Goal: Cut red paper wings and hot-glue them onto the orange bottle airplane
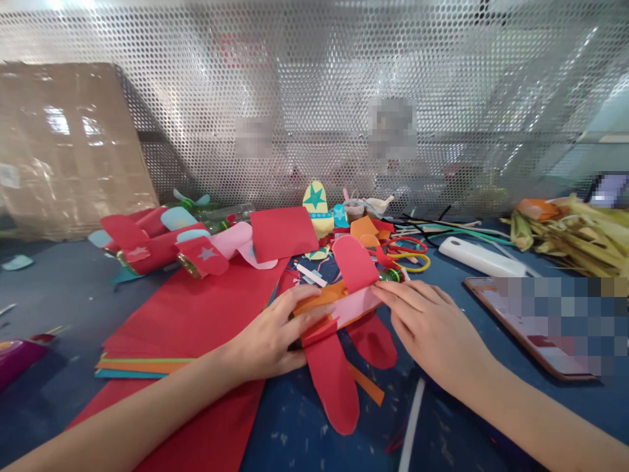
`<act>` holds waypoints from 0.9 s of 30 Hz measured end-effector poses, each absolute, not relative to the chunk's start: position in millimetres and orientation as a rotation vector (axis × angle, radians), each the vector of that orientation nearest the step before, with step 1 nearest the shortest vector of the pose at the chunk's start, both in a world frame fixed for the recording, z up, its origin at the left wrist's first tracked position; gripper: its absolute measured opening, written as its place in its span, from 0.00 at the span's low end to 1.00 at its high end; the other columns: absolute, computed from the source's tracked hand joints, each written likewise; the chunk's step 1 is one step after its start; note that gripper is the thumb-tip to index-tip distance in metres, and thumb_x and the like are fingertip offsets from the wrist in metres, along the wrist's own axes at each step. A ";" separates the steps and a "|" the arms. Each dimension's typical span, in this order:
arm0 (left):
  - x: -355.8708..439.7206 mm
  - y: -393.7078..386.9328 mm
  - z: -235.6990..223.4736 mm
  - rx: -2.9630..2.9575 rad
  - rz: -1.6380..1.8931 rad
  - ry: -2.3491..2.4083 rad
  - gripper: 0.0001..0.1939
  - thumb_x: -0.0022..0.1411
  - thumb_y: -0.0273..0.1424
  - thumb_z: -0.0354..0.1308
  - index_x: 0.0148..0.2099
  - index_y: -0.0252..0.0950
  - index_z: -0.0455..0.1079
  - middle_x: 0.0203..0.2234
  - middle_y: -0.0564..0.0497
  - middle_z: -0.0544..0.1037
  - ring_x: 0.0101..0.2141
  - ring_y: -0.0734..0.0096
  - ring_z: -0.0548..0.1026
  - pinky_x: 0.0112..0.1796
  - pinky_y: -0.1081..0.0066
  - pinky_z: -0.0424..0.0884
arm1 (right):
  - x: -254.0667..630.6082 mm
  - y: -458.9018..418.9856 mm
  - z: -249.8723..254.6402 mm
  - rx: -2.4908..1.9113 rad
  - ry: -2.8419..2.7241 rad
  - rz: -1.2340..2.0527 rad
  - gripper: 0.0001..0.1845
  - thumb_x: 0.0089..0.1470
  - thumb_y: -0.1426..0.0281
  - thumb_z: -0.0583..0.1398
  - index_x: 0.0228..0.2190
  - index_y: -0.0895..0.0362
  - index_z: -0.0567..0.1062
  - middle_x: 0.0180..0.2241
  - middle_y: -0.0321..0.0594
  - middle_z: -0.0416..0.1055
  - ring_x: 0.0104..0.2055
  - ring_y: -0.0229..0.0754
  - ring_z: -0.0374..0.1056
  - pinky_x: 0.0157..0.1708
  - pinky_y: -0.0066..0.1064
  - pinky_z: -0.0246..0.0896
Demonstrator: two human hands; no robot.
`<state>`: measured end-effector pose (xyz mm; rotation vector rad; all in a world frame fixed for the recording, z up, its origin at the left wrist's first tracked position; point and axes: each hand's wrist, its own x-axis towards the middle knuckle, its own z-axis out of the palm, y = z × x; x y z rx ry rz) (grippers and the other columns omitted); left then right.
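In the middle of the table is a paper airplane (334,419) with an orange body and rounded red wings. Its green bottle end (392,275) pokes out near my right hand. My left hand (278,334) wraps around the left part of the body, thumb below and fingers on top. A pink paper strip (356,305) lies across the body between the wings. The fingertips of my right hand (427,321) are pressed together on the strip's right end; what lies under them is hidden. A narrow orange strip (367,385) shows under the airplane.
Red paper sheets (196,314) spread on the left, with finished-looking red airplanes (147,246) behind. A white glue gun (481,257), a phone (531,328) and dried husks (574,236) are on the right. Scissors (415,254) lie behind the airplane. Perforated metal mesh (314,78) closes the back.
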<state>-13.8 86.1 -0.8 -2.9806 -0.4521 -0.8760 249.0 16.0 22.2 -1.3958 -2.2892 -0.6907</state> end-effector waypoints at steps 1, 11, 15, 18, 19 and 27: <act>-14.1 86.0 -0.7 -2.986 -0.876 -0.463 0.29 0.61 0.28 0.58 0.62 0.37 0.54 0.53 0.34 0.59 0.56 0.47 0.63 0.50 0.50 0.69 | 250.4 16.6 22.5 -1.411 -2.269 -0.669 0.21 0.59 0.78 0.47 0.47 0.62 0.74 0.46 0.47 0.76 0.42 0.50 0.69 0.38 0.44 0.69; -14.6 86.5 -0.7 -3.019 -0.883 -0.514 0.31 0.60 0.30 0.59 0.62 0.38 0.51 0.54 0.36 0.60 0.57 0.50 0.61 0.54 0.52 0.67 | 253.4 19.4 22.3 -1.343 -2.205 -0.488 0.20 0.60 0.78 0.49 0.49 0.64 0.73 0.45 0.50 0.74 0.45 0.50 0.67 0.45 0.48 0.67; -15.3 90.0 -1.1 -3.034 -0.890 -0.558 0.33 0.59 0.29 0.60 0.62 0.39 0.51 0.54 0.36 0.58 0.57 0.50 0.61 0.53 0.53 0.67 | 254.3 19.5 22.9 -1.337 -2.219 -0.467 0.19 0.59 0.78 0.49 0.47 0.62 0.74 0.43 0.50 0.74 0.45 0.50 0.66 0.45 0.48 0.67; -14.2 91.3 0.4 -3.064 -0.936 -0.580 0.33 0.56 0.27 0.61 0.61 0.40 0.53 0.55 0.37 0.57 0.56 0.50 0.62 0.52 0.53 0.69 | 255.1 20.5 21.2 -1.353 -2.214 -0.450 0.20 0.59 0.78 0.50 0.50 0.61 0.73 0.43 0.51 0.72 0.45 0.51 0.66 0.44 0.48 0.67; -13.5 91.2 1.4 -3.073 -0.955 -0.595 0.33 0.56 0.27 0.61 0.61 0.40 0.53 0.54 0.37 0.57 0.56 0.51 0.63 0.52 0.54 0.69 | 255.4 21.0 20.4 -1.358 -2.210 -0.448 0.20 0.59 0.78 0.51 0.50 0.61 0.72 0.43 0.51 0.71 0.45 0.51 0.66 0.44 0.48 0.67; -8.6 93.3 4.1 -3.048 -1.095 -0.894 0.41 0.50 0.29 0.65 0.63 0.38 0.51 0.55 0.38 0.62 0.57 0.45 0.63 0.51 0.51 0.69 | 259.1 25.4 19.5 -1.453 -2.076 -0.487 0.24 0.59 0.74 0.52 0.57 0.58 0.65 0.43 0.50 0.69 0.45 0.52 0.65 0.46 0.50 0.65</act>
